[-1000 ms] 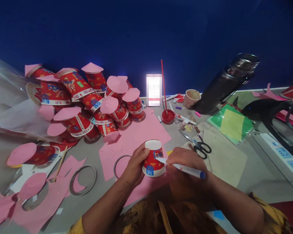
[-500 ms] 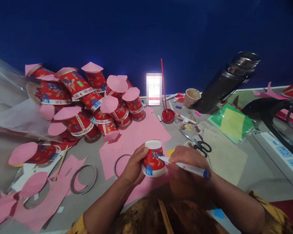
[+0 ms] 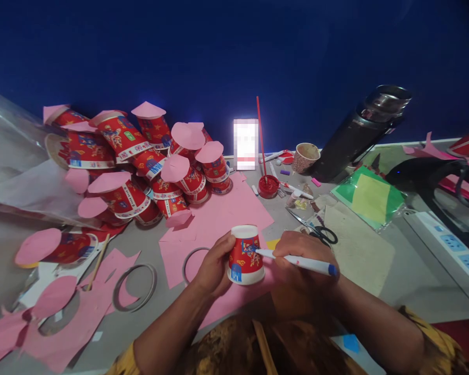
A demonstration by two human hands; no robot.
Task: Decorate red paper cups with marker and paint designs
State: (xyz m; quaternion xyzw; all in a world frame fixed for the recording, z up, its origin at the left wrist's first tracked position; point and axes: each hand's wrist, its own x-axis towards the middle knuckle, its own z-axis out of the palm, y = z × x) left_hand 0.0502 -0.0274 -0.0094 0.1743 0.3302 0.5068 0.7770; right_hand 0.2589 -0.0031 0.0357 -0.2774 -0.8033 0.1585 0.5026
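over the near pink sheets (image 3: 214,221), the left hand (image 3: 216,265) grips the cup (image 3: 245,263) while the right hand (image 3: 307,255) pinches the marker (image 3: 293,260); a loose hold could turn the cup (light, tapered) and skid the tip.

The paper cup (image 3: 245,260) is red with blue-and-gold print.

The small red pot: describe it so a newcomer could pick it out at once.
Find the big black flask leaning at the blue wall. Left of it, past the patterned paper cup, sits the low red pot. Unlike that cup, it has a long thin red stick rising from it.
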